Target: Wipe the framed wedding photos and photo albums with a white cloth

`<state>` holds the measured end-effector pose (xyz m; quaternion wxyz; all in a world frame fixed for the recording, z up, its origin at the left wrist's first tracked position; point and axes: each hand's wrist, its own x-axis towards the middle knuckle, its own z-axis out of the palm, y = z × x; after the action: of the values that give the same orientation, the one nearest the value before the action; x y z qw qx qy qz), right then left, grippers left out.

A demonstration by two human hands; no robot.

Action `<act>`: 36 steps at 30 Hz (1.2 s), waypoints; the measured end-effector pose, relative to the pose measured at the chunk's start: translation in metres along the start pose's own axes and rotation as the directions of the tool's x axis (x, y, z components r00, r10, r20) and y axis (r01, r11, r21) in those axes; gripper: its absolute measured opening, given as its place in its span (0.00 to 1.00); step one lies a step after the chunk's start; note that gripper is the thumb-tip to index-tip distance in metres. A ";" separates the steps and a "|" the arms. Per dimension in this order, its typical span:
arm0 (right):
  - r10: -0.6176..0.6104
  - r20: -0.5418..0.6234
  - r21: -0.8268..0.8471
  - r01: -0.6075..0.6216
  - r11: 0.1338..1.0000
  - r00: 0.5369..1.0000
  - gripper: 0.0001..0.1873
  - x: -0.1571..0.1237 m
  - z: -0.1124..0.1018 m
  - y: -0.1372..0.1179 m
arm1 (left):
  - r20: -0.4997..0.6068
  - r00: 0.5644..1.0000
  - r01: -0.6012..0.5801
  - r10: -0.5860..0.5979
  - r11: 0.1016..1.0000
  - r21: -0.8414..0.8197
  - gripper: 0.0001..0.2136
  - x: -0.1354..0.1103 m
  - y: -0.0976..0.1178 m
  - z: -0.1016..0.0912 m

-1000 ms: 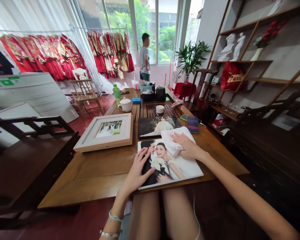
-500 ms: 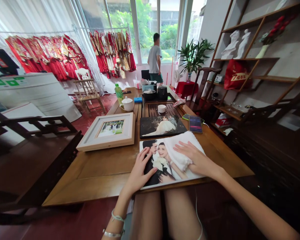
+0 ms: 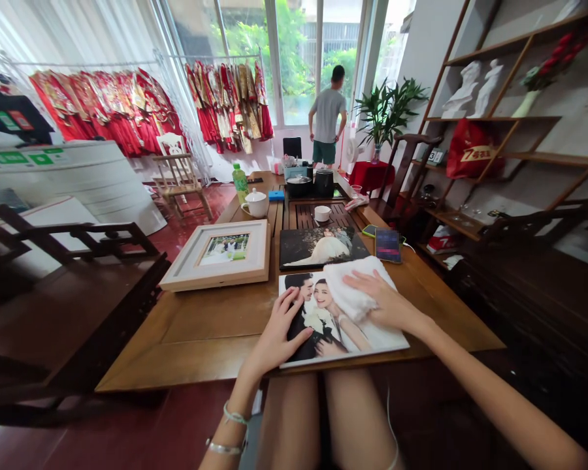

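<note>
A photo panel of a couple (image 3: 318, 326) lies flat at the table's front edge. My left hand (image 3: 279, 333) rests on its left side, fingers spread and lying flat, with nothing held. On the panel's upper right part is a folded white towel (image 3: 357, 277). My right hand (image 3: 385, 300) lies palm down across the towel, fingers stretched out and pressing on it; the thumb is hidden. Just behind sits a dark photo panel with a white gown (image 3: 323, 248). A pale wooden picture frame (image 3: 215, 281) lies to the left.
Two phones, one with its screen lit (image 3: 388, 247), lie right of the dark panel. Farther back on the wooden table (image 3: 196, 356) are a white cup (image 3: 322, 213), a lidded mug (image 3: 257, 204), a green bottle (image 3: 240, 183) and black pots. A person (image 3: 328, 117) stands by the window.
My right hand and the towel have shifted slightly left on the panel. My left hand stays put. The person behind has moved right and now shows their back. The view has turned slightly left.
</note>
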<state>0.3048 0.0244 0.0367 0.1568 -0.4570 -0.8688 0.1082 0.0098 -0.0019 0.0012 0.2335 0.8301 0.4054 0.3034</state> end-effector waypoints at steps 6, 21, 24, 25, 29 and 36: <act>0.050 -0.102 -0.047 -0.055 0.997 0.993 0.42 0.013 0.004 -0.001 | -0.018 0.999 0.028 -0.028 0.999 -0.016 0.29 0.000 0.000 0.002; -0.041 0.032 0.001 0.041 0.999 0.999 0.44 -0.021 0.002 -0.027 | -0.007 1.000 -0.028 0.028 0.999 0.030 0.30 -0.001 -0.003 0.002; 0.082 -0.051 -0.018 -0.083 0.996 0.995 0.41 0.022 0.005 -0.010 | -0.014 0.999 -0.033 0.033 0.999 0.014 0.30 -0.001 -0.003 0.002; 0.115 -0.070 -0.026 -0.117 0.993 0.991 0.41 0.030 0.007 -0.010 | -0.015 0.999 -0.033 0.033 0.999 0.006 0.31 -0.001 -0.003 0.002; 0.074 -0.044 -0.085 -0.078 0.993 0.996 0.43 0.021 0.017 -0.042 | -0.055 0.998 -0.004 0.001 0.999 -0.042 0.24 0.000 -0.003 0.004; -0.180 0.089 -0.006 0.181 0.983 0.980 0.49 -0.058 0.018 -0.103 | -0.132 0.990 0.025 -0.041 0.992 -0.122 0.22 -0.001 -0.011 0.010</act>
<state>0.2507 -0.0821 0.0446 0.1244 -0.3722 -0.9135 0.1074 0.0109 0.0017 -0.0132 0.2601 0.7854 0.4149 0.3787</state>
